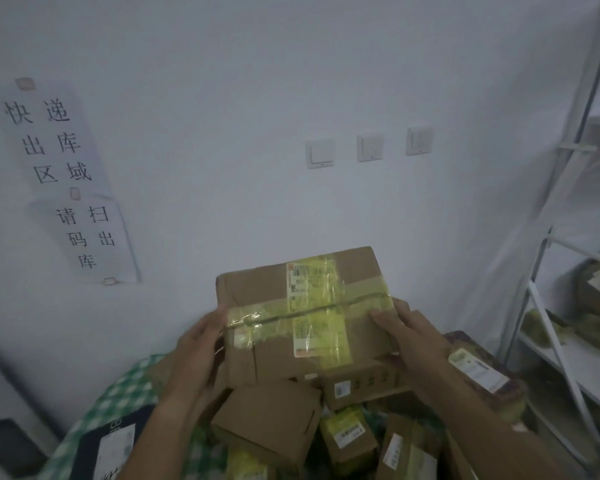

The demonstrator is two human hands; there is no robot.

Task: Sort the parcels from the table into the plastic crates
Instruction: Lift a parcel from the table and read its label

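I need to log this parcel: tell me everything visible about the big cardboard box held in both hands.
The big brown cardboard box is flat, sealed with yellowish clear tape along its seam, with a long printed label across the top. Left hand and right hand grip its sides, holding it tilted above the piled parcels.

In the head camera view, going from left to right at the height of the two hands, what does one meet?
Left hand → large taped cardboard parcel held between the hands → right hand → white metal shelf rack with parcels on it.
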